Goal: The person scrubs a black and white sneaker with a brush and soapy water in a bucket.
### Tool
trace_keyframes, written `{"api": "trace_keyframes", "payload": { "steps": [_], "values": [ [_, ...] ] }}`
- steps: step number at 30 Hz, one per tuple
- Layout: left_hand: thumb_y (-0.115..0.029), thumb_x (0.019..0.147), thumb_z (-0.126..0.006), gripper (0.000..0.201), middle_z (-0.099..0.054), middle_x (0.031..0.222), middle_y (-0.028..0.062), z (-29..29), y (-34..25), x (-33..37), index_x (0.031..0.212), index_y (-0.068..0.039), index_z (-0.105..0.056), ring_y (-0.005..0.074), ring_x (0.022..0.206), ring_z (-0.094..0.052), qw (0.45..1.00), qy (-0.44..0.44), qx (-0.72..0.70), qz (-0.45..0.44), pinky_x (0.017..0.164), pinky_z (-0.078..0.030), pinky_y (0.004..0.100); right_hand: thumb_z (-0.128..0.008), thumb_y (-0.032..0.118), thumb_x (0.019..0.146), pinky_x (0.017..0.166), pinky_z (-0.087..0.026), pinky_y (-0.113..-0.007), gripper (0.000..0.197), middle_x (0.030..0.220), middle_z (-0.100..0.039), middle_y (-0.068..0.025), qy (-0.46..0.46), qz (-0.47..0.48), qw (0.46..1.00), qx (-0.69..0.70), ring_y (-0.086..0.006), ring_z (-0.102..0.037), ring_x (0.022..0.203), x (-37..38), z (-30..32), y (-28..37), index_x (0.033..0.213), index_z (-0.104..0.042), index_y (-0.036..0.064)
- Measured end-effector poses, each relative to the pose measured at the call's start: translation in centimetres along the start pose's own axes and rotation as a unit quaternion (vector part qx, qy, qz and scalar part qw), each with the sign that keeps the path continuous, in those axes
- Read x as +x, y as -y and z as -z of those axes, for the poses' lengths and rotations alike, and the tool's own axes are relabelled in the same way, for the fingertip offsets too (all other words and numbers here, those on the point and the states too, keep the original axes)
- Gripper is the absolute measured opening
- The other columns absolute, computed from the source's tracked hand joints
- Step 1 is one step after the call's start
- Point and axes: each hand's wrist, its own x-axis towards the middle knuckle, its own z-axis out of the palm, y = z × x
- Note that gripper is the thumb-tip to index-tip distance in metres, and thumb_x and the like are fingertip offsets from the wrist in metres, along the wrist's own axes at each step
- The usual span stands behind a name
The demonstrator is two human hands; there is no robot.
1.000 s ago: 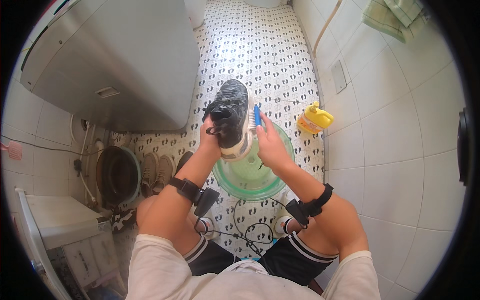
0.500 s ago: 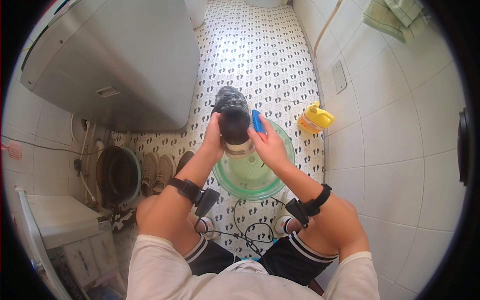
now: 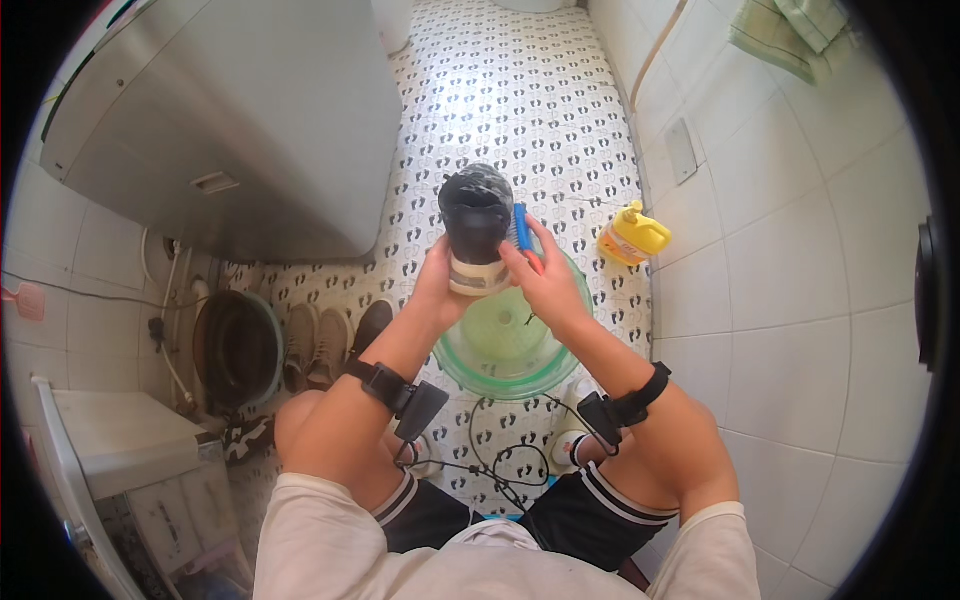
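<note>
A black shoe with a pale sole is held up above a green basin, its heel end toward me. Whitish foam streaks its upper near the toe. My left hand grips the shoe from the left and below, around the sole. In my right hand is a blue and red scrub brush, its bristles facing the shoe's right side. The right fingers also lie close against the heel; whether they press on it I cannot tell.
A yellow jug stands by the right wall. Several shoes and a dark tub are at the left, below a large grey appliance. Black cables trail between my feet.
The shoe has tipped, so its opening shows more and its sole sits slightly higher. Both hands have shifted a little to the right with the shoe and brush.
</note>
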Motion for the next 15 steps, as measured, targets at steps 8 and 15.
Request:
{"api": "trace_keyframes", "payload": {
  "steps": [8, 15],
  "values": [
    [-0.044, 0.106, -0.027, 0.053, -0.056, 0.141, 0.0129, -2.3, -0.4, -1.7, 0.136, -0.010, -0.055, 0.0319, 0.124, -0.058, 0.998, 0.043, -0.034, 0.027, 0.103, -0.048, 0.0553, -0.070, 0.041, 0.094, 0.085, -0.052, -0.029, 0.073, 0.114, -0.068, -0.0145, 0.008, 0.045, 0.998, 0.047, -0.0186, -0.067, 0.100, -0.1, 0.9, 1.0, 0.150, -0.041, 0.0050],
    [-0.048, 0.103, -0.024, 0.058, -0.060, 0.132, 0.0121, -2.1, -1.3, -1.5, 0.135, -0.011, -0.055, 0.0280, 0.116, -0.057, 0.989, 0.076, -0.128, -0.010, 0.098, -0.048, 0.0468, -0.057, 0.023, 0.102, 0.058, -0.045, -0.026, 0.050, 0.070, -0.060, -0.0024, 0.036, 0.012, 0.999, -0.032, -0.0073, -0.053, 0.060, -2.7, 1.5, 4.3, 0.148, -0.046, 0.0064]
  ]
}}
